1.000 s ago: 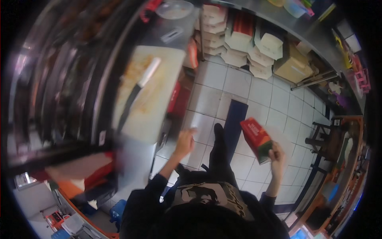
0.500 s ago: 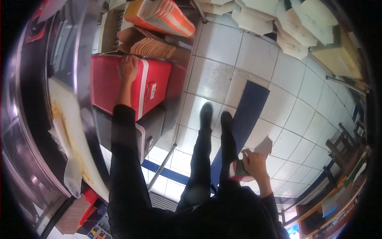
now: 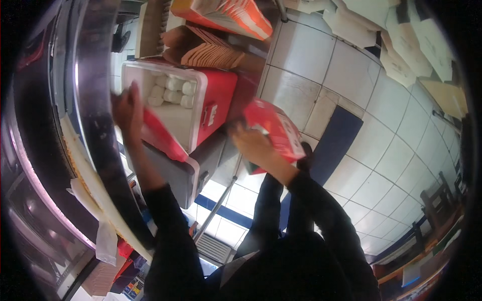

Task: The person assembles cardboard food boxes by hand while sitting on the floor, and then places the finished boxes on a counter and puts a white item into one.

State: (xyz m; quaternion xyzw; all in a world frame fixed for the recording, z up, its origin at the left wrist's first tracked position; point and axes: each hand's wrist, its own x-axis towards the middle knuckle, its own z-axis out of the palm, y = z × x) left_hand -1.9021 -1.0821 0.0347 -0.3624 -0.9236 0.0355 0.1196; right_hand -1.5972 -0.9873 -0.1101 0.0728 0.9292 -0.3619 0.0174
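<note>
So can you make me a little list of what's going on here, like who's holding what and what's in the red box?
left hand: holds up the lid of the red cooler
right hand: grips a red carton
cooler: open, white inside, sits on a grey box
inside the cooler: small white cups packed at the far end
behind the cooler: stacks of folded cardboard boxes
floor: white tiles with a dark blue mat

red carton (image 3: 275,131) in hand; orange box stack (image 3: 226,15) above
</note>
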